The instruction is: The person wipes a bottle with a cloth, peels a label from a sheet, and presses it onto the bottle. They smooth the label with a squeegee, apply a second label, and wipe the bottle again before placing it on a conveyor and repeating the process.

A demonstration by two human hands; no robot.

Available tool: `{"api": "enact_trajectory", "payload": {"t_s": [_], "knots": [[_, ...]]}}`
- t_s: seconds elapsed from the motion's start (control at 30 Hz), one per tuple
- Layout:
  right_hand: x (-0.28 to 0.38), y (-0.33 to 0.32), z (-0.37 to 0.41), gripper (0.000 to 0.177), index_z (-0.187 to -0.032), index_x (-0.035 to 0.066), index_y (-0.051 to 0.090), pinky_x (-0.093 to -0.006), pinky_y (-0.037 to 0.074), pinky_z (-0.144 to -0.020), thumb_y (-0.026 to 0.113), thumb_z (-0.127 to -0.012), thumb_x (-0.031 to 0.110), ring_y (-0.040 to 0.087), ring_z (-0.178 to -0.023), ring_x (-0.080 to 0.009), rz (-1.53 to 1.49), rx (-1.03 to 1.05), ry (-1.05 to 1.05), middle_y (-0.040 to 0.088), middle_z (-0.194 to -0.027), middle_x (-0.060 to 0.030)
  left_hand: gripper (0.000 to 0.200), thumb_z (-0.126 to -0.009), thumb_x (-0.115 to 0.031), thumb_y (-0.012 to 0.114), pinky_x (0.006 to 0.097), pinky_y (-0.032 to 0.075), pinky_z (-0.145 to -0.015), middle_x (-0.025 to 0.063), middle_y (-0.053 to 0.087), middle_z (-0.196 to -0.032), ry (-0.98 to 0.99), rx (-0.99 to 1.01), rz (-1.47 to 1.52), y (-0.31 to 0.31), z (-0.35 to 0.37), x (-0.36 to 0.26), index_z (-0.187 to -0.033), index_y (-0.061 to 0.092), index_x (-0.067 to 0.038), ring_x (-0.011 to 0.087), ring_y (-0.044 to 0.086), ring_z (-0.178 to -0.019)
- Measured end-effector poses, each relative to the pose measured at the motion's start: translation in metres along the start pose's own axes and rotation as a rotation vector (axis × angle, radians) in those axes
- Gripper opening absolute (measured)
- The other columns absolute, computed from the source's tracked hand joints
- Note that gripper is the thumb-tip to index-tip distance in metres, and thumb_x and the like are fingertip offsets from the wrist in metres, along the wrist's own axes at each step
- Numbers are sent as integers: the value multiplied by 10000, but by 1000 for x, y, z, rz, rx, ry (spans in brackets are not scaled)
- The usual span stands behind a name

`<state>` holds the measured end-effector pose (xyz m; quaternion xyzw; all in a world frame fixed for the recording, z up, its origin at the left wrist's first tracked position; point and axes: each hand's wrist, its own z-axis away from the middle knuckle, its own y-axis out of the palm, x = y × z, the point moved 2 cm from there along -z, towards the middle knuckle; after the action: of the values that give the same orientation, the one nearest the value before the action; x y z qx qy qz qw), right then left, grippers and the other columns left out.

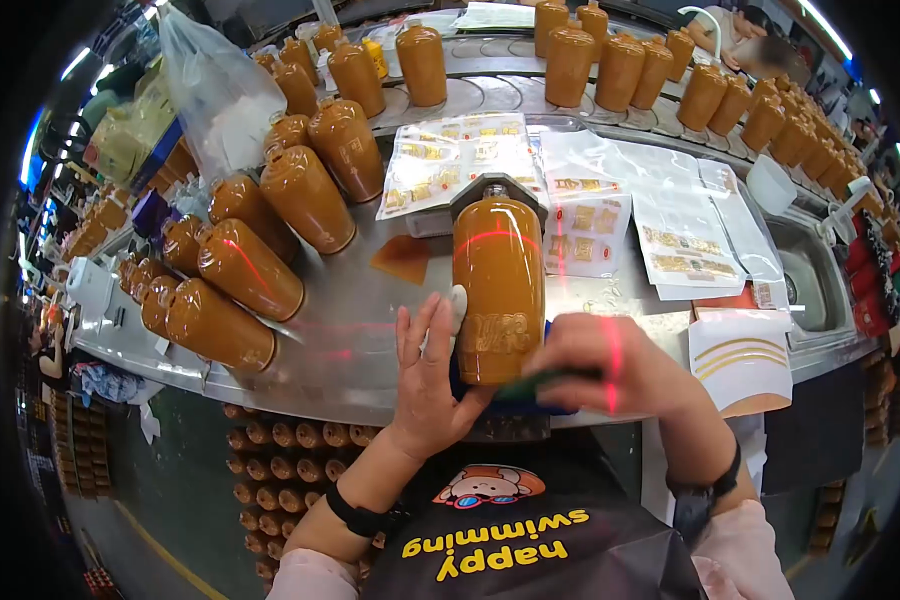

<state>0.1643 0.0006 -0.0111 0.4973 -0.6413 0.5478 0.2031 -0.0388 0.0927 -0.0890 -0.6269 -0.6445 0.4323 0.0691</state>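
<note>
A glossy brown bottle (498, 265) lies on its side in a cradle, its neck pointing away from me. Raised lettering shows near its base, and a red laser line crosses its upper part. My left hand (428, 375) rests along the left of the bottle, fingers stretched out and the thumb near the base. By its fingertips is a small white rounded piece (459, 308). My right hand (610, 362), blurred by motion, has its fingers closed on a dark green flat thing (540, 384) at the bottle's lower right edge; its kind I cannot tell.
Several brown bottles (305, 200) stand on the metal table to the left, more along the conveyor (490, 92) behind. Sheets of gold labels (685, 235) lie at the right, near a sink (812, 285). A plastic bag (215, 90) stands back left. Bottles fill crates (290, 467) below.
</note>
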Motion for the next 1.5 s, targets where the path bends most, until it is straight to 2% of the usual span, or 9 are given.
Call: {"api": "enact_trajectory", "payload": {"t_s": [0.13, 0.23, 0.8, 0.87, 0.97, 1.13, 1.27, 1.4, 1.5], "knots": [[-17, -7, -14, 245, -965, 70, 671, -382, 477, -666, 735, -732, 36, 607, -787, -273, 754, -557, -159, 596, -811, -96, 904, -795, -328, 756, 605, 138, -1139, 200, 422, -1456, 22, 3, -46, -6, -5, -2, -1478, 282, 27, 390, 334, -1382], [23, 11, -9, 247, -957, 60, 667, -378, 469, -645, 741, -722, 49, 599, -756, -259, 212, -74, -211, 581, -775, -81, 892, -802, -310, 750, 606, 143, -1138, 190, 433, -1451, 23, 10, -47, -6, -7, -1, -1484, 282, 21, 390, 338, -1382], [-37, 23, 5, 175, -1068, 25, 621, -210, 464, -650, 666, -917, 102, 566, -746, -53, -180, -865, 378, 639, -862, -22, 411, -862, -121, 584, 572, 108, -1176, 10, 682, -971, 312, -6, -114, -1, -12, -31, -1257, 626, -228, 242, 491, -1270], [-24, 17, 6, 287, -1019, 64, 656, -337, 428, -654, 729, -754, -19, 557, -708, -199, 583, -709, -8, 573, -781, -57, 609, -787, -234, 722, 590, 116, -1161, 98, 612, -1160, 194, -90, -19, -1, -3, -15, -1348, 515, -116, 304, 460, -1269], [21, 14, 5, 302, -1032, 64, 675, -355, 436, -664, 743, -743, 10, 558, -713, -233, 387, -196, -169, 582, -789, -61, 936, -751, -389, 782, 602, 121, -1140, 168, 498, -1346, -54, -63, 11, -4, -2, 3, -1445, 311, 25, 361, 371, -1326], [-24, -10, -9, 208, -982, 58, 681, -326, 465, -645, 746, -784, 56, 579, -679, -220, 435, -702, 161, 583, -766, -75, 968, -742, -433, 785, 602, 117, -1139, 182, 476, -1378, 10, 4, -86, -18, -14, -8, -1458, 311, 15, 359, 366, -1326], [19, 1, -11, 214, -960, 56, 682, -280, 430, -574, 769, -770, 105, 568, -657, -154, 223, -151, 57, 584, -735, -60, 1008, -725, -452, 795, 605, 115, -1138, 181, 474, -1379, 12, 6, -78, -17, -16, -7, -1470, 300, 10, 361, 365, -1326], [-23, -13, -16, 189, -989, 18, 666, -293, 445, -592, 723, -832, 105, 570, -670, -153, 391, -629, 325, 607, -780, -74, 1029, -713, -450, 802, 610, 115, -1137, 168, 456, -1407, -73, -5, -15, -5, -13, 1, -1481, 290, 3, 363, 360, -1331], [9, -4, -23, 171, -991, 21, 651, -302, 452, -593, 707, -847, 93, 581, -669, -174, 128, -231, 167, 608, -780, -98, 1036, -702, -433, 812, 614, 121, -1135, 143, 442, -1432, -32, 12, -88, -14, -16, -4, -1486, 288, -6, 357, 359, -1334]]}}
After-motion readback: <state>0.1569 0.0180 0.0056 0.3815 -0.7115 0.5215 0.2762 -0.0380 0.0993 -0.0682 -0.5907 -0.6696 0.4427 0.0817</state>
